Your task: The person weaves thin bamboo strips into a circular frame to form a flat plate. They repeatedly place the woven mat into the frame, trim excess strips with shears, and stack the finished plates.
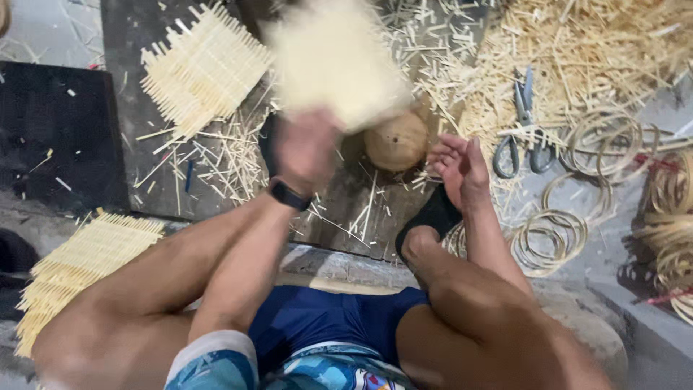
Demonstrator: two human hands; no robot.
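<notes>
Head view: my left hand [307,148] gripping blurred pale woven mat [333,61], holding it raised above dark board [130,108]; fingers clenching its lower edge. Black wrist band [289,195] sitting on that wrist. My right hand [460,167] hanging open, fingers loosely curling, grasping nothing, just beside round wooden block [395,141]. Scissors [521,126] lying right of that hand among straw scraps. Second woven mat [202,68] resting on board; third mat [79,263] lying by my left knee. Coiled rings [552,238] lying at right.

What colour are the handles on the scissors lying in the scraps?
Grey-blue handles on the scissors, seen in the head view.
</notes>
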